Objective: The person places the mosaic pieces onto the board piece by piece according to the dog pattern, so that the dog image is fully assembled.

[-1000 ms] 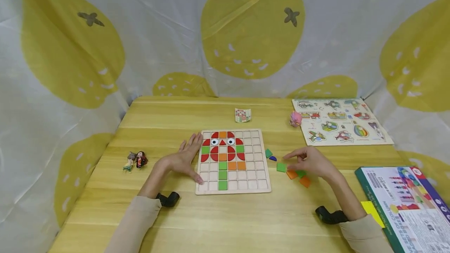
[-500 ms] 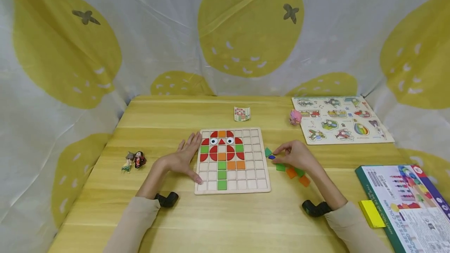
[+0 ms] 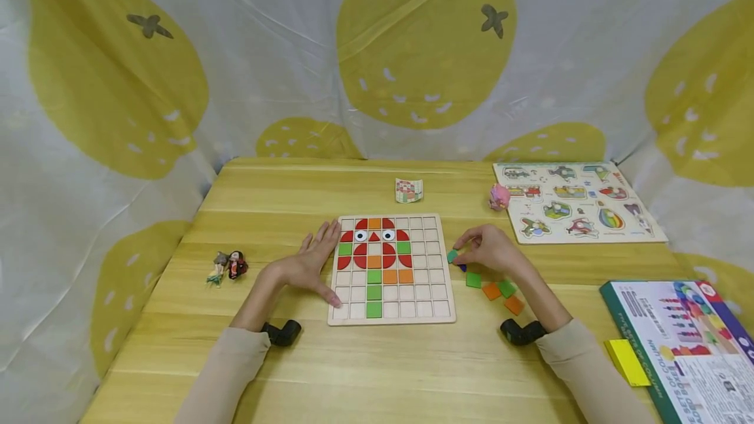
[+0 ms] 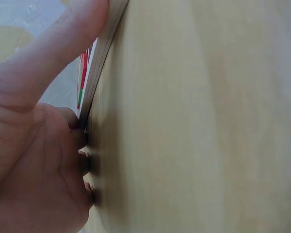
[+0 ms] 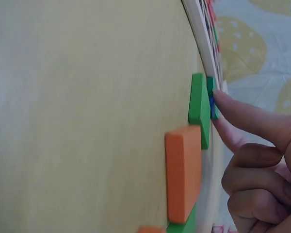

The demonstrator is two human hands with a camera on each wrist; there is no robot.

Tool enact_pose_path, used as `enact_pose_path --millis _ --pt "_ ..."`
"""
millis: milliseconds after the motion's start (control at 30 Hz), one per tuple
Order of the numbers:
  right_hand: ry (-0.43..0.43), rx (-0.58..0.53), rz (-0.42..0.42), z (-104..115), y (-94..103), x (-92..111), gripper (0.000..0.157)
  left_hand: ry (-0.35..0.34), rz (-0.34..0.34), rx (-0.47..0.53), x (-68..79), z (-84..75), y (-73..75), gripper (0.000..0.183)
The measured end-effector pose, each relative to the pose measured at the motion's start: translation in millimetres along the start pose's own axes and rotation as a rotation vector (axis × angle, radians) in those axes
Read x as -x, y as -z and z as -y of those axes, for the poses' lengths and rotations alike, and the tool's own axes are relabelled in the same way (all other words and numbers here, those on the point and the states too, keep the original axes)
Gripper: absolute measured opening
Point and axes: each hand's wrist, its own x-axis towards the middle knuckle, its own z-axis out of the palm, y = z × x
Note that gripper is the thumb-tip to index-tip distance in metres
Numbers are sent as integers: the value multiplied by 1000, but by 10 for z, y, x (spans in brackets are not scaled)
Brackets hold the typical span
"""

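Note:
A wooden grid board (image 3: 424, 291) lies mid-table, with red, green and orange tiles and two eye pieces set in it. My left hand (image 3: 303, 273) is spread at its left side, thumb over the lower left corner and fingers along the edge. Past the board's right edge, my right hand (image 3: 489, 250) pinches a small teal tile (image 3: 451, 256) between thumb and index finger; its other fingers are curled in the right wrist view. A blue half-round piece (image 3: 462, 267) lies just below the thumb, partly covered. Close by is a green tile (image 3: 473, 279).
Orange (image 3: 491, 291) and green tiles lie below the right hand. A pattern card (image 3: 409, 191) is behind the board. Farther right are a pink toy (image 3: 499, 197), a vehicle puzzle board (image 3: 580, 205), a yellow block (image 3: 627, 362) and a box (image 3: 677, 345). Small dolls (image 3: 237, 265) lie left.
My right hand has moved left from above the loose tiles, past the blue piece, to the teal tile, which it now pinches. The left hand has stayed on the board's edge.

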Motion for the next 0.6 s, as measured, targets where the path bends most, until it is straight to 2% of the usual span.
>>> enact_pose_path --millis 133,233,467,600 --pt "-62 6 -19 -55 87 -10 24 8 3 -3 3 -10 9 151" --pt "-63 -3 -19 -93 151 -23 22 8 2 5 0 -14 16 151" --pt "77 -89 143 -139 188 -67 29 6 1 2 -1 -14 20 150" --pt "126 -87 172 -148 151 -94 27 5 4 -1 0 -16 17 150"
